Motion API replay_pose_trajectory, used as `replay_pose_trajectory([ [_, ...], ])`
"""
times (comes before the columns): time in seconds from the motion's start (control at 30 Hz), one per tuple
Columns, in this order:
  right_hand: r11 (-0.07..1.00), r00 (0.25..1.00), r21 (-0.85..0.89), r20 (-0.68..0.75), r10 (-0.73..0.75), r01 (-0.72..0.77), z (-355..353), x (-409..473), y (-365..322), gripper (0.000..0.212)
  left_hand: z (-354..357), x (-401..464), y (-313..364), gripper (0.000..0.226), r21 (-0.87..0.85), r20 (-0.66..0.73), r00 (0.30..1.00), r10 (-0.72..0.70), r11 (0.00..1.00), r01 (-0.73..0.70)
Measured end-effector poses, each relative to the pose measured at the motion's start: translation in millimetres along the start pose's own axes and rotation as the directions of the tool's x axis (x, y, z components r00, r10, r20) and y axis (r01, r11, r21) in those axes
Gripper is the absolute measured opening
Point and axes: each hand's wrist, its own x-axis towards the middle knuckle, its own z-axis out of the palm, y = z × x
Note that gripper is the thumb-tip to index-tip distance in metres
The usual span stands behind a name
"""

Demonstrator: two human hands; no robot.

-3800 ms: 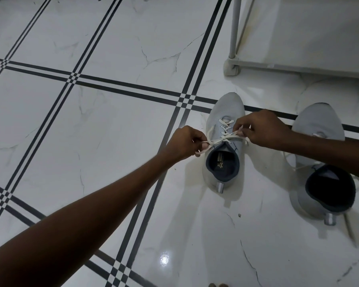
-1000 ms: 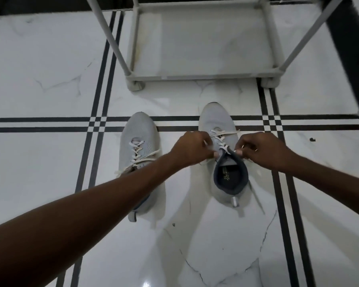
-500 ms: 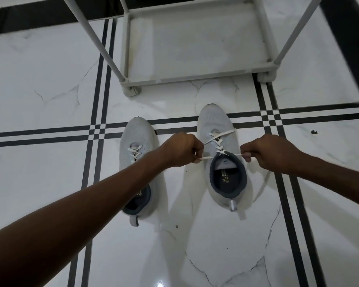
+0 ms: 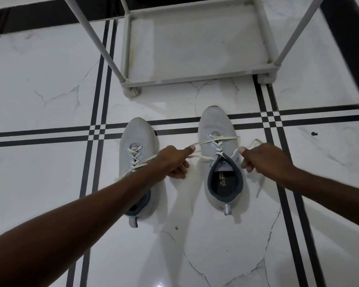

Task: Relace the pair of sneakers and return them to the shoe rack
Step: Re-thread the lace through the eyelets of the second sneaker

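1. White marble-look floor tiles (image 4: 42, 83) with black double stripes fill the view; a black border runs along the 12 and 2 o'clock edges.
2. The left sneaker (image 4: 136, 141) stands at centre-left, partly under the forearm, laces loose.
3. The left hand (image 4: 172, 160) pinches a white lace end (image 4: 203, 141).
4. The right sneaker (image 4: 218, 129) sits at centre, collar open.
5. The right hand (image 4: 263, 158) grips the other lace.
6. The shoe rack (image 4: 195, 78), bottom shelf bare, stands at 12 o'clock, near the toes.
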Motion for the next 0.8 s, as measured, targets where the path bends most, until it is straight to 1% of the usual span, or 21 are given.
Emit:
replay_pose_trajectory([
  [0.03,0.959,0.979,0.222,0.135,0.151,-0.178,1,4,-6,0.041,3,2,3,0.048,-0.149,0.041,0.999,-0.003,0.989,0.009],
  [0.07,0.881,0.950,0.375,0.226,0.215,-0.288,0,8,-12,0.033,6,3,7,0.037,-0.228,0.035,0.999,0.032,0.973,-0.023],
  [0.1,0.824,0.942,0.468,0.252,0.223,-0.321,-3,15,-17,0.028,8,3,14,0.028,-0.285,0.013,0.997,0.074,0.956,-0.067],
  [0.13,0.785,0.948,0.536,0.237,0.215,-0.312,-7,20,-22,0.025,9,2,20,0.022,-0.333,0.000,0.992,0.122,0.936,-0.116],
  [0.2,0.743,0.971,0.627,0.195,0.141,-0.234,-18,26,-32,0.020,5,-1,35,0.019,-0.427,0.014,0.978,0.207,0.886,-0.181],
  [0.27,0.760,0.990,0.642,0.142,0.013,-0.102,-31,27,-44,0.020,-3,-6,50,0.023,-0.482,0.061,0.957,0.282,0.848,-0.220],
  [0.3,0.780,0.993,0.625,0.105,-0.053,-0.025,-36,27,-50,0.020,-4,-10,56,0.025,-0.477,0.087,0.943,0.321,0.845,-0.243],
  [0.4,0.801,0.973,0.565,-0.015,-0.229,0.197,-47,26,-68,0.019,2,-20,68,0.026,-0.355,0.164,0.901,0.401,0.876,-0.325],
  [0.47,0.810,0.957,0.520,-0.056,-0.285,0.272,-49,27,-76,0.018,9,-24,72,0.022,-0.296,0.228,0.879,0.419,0.890,-0.348],
  [0.53,0.824,0.950,0.483,-0.055,-0.307,0.294,-48,29,-80,0.017,12,-27,74,0.019,-0.273,0.304,0.847,0.436,0.892,-0.361],
  [0.6,0.835,0.949,0.466,-0.034,-0.314,0.293,-47,32,-80,0.016,10,-29,77,0.018,-0.264,0.345,0.827,0.445,0.891,-0.370],
  [0.73,0.861,0.963,0.464,0.058,-0.262,0.206,-40,37,-74,0.020,1,-28,78,0.031,-0.267,0.306,0.853,0.423,0.898,-0.350],
  [0.8,0.892,0.971,0.417,0.079,-0.228,0.175,-36,38,-70,0.019,-6,-26,77,0.036,-0.296,0.284,0.864,0.416,0.895,-0.334],
])
